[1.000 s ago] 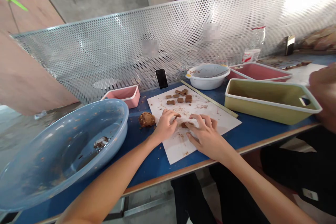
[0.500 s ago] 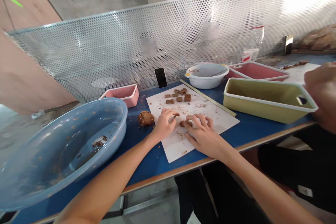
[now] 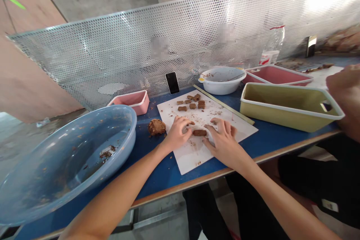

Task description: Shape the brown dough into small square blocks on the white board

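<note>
A short brown clay piece [image 3: 200, 132] lies on the white board [image 3: 194, 155] between my two hands. My left hand [image 3: 179, 133] rests at its left end, thumb and fingers apart and curved towards it; whether the fingertips touch it I cannot tell. On the other side, my right hand [image 3: 223, 138] is open, thumb and index finger spread near the right end of the piece. Farther back on the board are several small clay pieces [image 3: 192, 106]. A rough clay lump [image 3: 156, 127] sits on the blue table just left of the board.
A large blue basin [image 3: 123, 120] stands at left, a small pink box [image 3: 143, 103] behind it. A phone [image 3: 172, 83] leans on the perforated screen. A pale strip [image 3: 225, 105], white basin [image 3: 222, 88], green box [image 3: 289, 114] and another person's hand [image 3: 344, 93] are at right.
My right hand has lifted off the clay piece and shifted slightly right, leaving the piece uncovered. The left hand has barely moved.
</note>
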{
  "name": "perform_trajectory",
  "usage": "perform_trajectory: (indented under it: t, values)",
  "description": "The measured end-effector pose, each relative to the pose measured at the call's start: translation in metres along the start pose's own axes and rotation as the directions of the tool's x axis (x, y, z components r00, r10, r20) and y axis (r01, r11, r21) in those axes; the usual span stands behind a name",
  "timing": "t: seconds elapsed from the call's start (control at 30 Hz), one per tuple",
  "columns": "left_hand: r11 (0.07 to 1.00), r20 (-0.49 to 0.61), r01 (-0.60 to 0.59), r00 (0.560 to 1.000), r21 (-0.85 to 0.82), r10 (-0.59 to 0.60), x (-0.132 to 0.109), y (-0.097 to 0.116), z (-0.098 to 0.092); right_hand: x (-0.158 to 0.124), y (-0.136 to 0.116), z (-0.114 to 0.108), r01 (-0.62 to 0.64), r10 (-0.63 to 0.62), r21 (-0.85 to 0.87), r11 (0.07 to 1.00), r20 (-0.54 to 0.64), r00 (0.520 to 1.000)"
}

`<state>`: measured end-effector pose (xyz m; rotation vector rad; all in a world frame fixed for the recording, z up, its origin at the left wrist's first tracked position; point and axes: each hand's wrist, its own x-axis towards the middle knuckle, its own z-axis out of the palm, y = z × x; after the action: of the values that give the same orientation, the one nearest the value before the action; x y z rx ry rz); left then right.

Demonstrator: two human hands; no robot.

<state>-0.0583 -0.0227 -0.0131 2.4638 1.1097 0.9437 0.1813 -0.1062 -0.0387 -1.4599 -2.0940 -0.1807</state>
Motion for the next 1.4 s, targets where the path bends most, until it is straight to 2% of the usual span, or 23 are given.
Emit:
perform_trajectory:
  t: [0.2,0.33,0.53,0.7,0.9,1.13,1.4]
  values:
    - [0.999,0.091,-0.043,0.995,0.034,0.040,0.001,0.000,0.002,0.001,0.004,0.007,-0.019,0.018,0.016,1.000,0.058,0.998]
    - [0.998,0.116,-0.050,0.992,0.026,0.047,0.002,-0.001,0.002,0.017,0.014,0.005,-0.068,0.051,0.114,0.991,0.145,0.988]
    - [0.998,0.118,-0.061,0.991,0.015,0.059,0.003,-0.001,0.003,0.042,0.024,-0.002,-0.019,-0.024,0.178,0.984,0.237,0.971]
    - [0.998,0.126,-0.067,0.990,0.023,0.063,0.003,-0.002,0.004,0.039,0.024,0.007,-0.052,0.010,0.211,0.976,0.193,0.981]
    - [0.996,0.147,-0.091,0.985,0.020,0.088,0.003,-0.001,0.004,0.036,0.025,0.010,-0.030,0.001,0.194,0.981,0.145,0.989]
    - [0.998,0.099,-0.060,0.993,0.035,0.057,0.002,-0.002,0.004,0.035,0.022,0.006,-0.060,0.035,0.160,0.985,0.152,0.988]
    - [0.998,0.107,-0.052,0.993,0.029,0.048,0.002,-0.003,0.003,0.040,0.018,0.006,-0.020,-0.011,0.187,0.982,0.164,0.986]
